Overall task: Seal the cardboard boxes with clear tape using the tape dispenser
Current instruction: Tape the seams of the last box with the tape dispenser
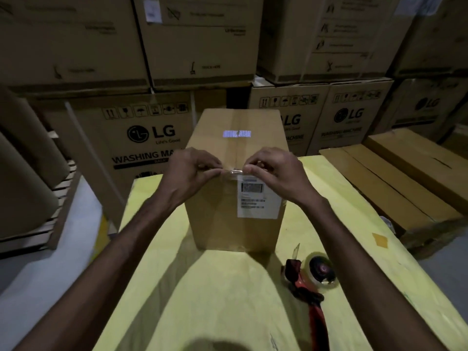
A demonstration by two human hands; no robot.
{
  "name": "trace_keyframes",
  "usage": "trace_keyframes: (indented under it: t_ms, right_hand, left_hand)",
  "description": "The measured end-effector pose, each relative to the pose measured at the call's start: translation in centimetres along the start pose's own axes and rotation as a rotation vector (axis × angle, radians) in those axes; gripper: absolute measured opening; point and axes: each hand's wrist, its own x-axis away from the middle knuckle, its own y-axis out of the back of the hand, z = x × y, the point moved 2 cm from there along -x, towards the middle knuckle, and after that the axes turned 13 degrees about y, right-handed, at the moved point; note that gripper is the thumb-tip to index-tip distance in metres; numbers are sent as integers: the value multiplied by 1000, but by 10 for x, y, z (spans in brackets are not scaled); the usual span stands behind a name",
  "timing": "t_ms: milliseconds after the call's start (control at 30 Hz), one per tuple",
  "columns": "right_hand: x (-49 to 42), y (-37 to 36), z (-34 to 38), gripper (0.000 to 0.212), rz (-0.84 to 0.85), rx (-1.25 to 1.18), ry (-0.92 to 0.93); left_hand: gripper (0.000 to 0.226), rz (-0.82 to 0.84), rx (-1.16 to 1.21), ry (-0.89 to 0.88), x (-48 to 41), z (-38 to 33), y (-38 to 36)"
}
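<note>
With the tape dispenser (311,282) parked on the bench (228,312) (freeing both hands), our left hand (192,171) and right hand (274,171) each keep a pinching grip on the clear tape strip (231,171) at the near top edge of the cardboard box (215,224), probably to bridge its seam.

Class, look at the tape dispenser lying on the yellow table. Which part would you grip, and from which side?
Probably the red handle of the tape dispenser, reached from the near side: it points toward the person, while the roll and cutting end face the box.
</note>
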Motion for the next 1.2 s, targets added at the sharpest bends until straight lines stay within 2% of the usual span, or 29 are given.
trace_keyframes:
  t_ms: [100,200,433,567,767,967,1100,1200]
  right_hand:
    - [-11,-7,-3,16,57,-5,-45]
    - [-18,-8,-4,18,76,-32,-61]
    - [-23,-12,-4,27,153,59,-44]
    - [-24,-16,-2,37,162,112,-40]
    - [-24,-12,1,34,178,125,-39]
    - [-10,9,-11,38,194,182,-128]
    - [7,26,-20,34,125,136,-195]
    - [20,33,-27,34,69,98,-208]
  left_hand:
    - [17,32,88,80,-8,1,-7]
    - [23,46,155,120,-12,1,-15]
    - [28,142,-5,-9,-24,0,-14]
    - [26,136,-38,-14,-23,1,-20]
    - [28,198,-84,-13,-29,-3,-14]
    - [42,246,-48,110,-24,23,8]
    - [45,227,38,231,-17,48,28]
    - [42,215,59,233,-14,57,35]
